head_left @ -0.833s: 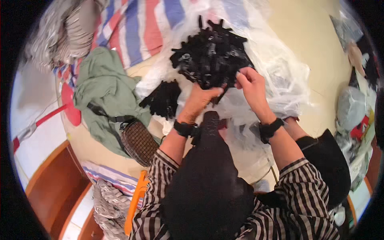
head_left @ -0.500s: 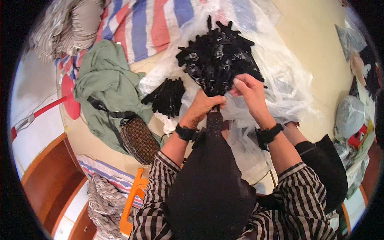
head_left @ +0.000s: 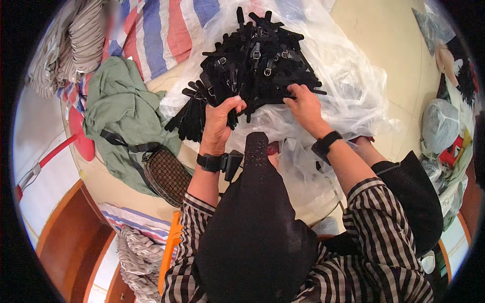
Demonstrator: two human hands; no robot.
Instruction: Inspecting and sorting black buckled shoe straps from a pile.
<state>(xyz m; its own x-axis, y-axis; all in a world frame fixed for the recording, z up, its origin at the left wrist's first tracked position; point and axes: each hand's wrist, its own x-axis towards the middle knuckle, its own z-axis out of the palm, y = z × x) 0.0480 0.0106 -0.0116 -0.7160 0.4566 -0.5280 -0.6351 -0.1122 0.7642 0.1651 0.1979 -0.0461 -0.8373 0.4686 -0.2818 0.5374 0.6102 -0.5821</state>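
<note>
Left hand (head_left: 221, 121) fingers grip black straps (head_left: 257, 60). Right hand (head_left: 303, 103) fingers pinch one strap. Clear plastic bag (head_left: 348, 91) lies under the fingers.

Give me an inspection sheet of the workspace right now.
Surface: pale floor, clear plastic sheet spread on it.
Job's things: black strap pile on the sheet; smaller strap bundle beside it.
Clutter: green cloth, brown pouch, striped tarp.
Hands: left hand closed on straps; right hand gripping straps at the pile's edge.
Cables: nothing seen.
Surroundings: filled bags at right, wooden furniture lower left.
</note>
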